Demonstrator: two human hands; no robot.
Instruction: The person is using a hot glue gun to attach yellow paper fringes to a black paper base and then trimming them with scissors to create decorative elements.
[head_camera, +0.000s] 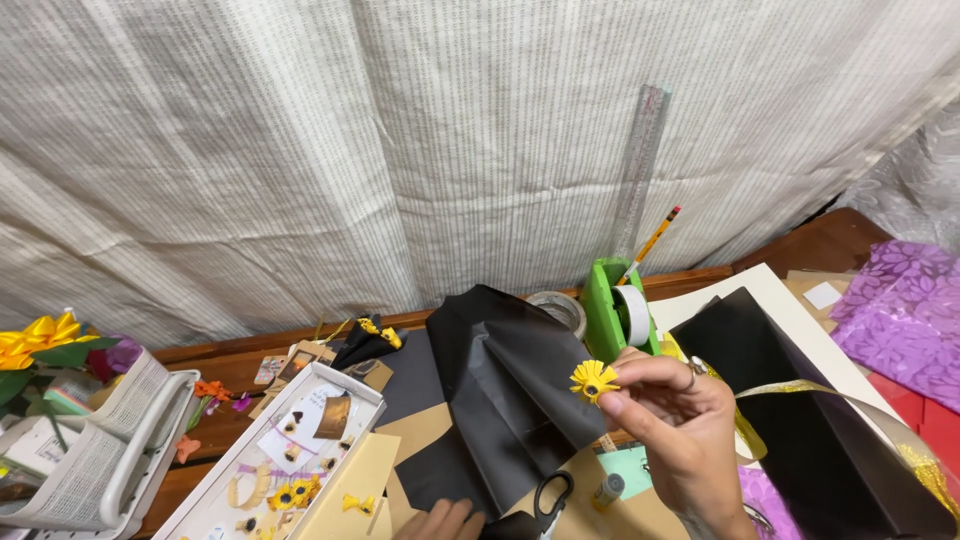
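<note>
Yellow paper flower (593, 381), feather-light and easily crushed, sits pinched at its edge by my right hand (680, 425) above the worktop (800, 250); I'd grip gently there. My left hand (440, 520) rests loosely curled, holding nothing, on black paper (500, 390).

this looks like a home craft corner. a wooden table (780, 250) is pushed up against a pale ribbed curtain (400, 150), and it is crowded with sheets of black paper (510, 390), purple patterned paper (905, 310), a green tape dispenser (610, 310), a clear ruler (640, 170), scissors (552, 497) and a white tray (200, 500) of small yellow paper flowers (290, 493).
</note>
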